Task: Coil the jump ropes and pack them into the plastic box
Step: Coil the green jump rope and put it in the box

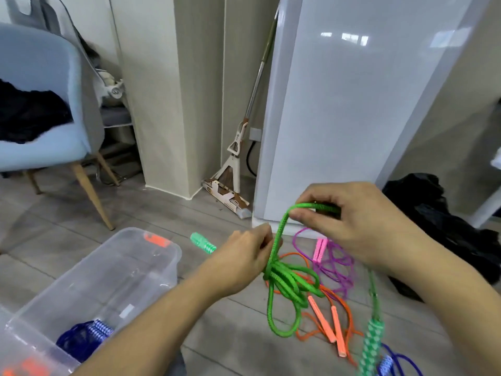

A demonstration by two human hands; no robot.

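Green jump rope [284,280] coils pinched in my left hand [244,256], my right hand [352,221] gripping its loop, plastic box [151,270] rim at eight o'clock.

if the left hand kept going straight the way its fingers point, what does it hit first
The left hand points up and right, already pinching the green rope. Past that, the right hand holding the rope's upper loop looks closest in line, though depth is hard to judge from this view.

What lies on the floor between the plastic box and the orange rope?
In the head view, only the green handle lies there, on bare floor between the plastic box and the orange rope; the left hand hovers above.
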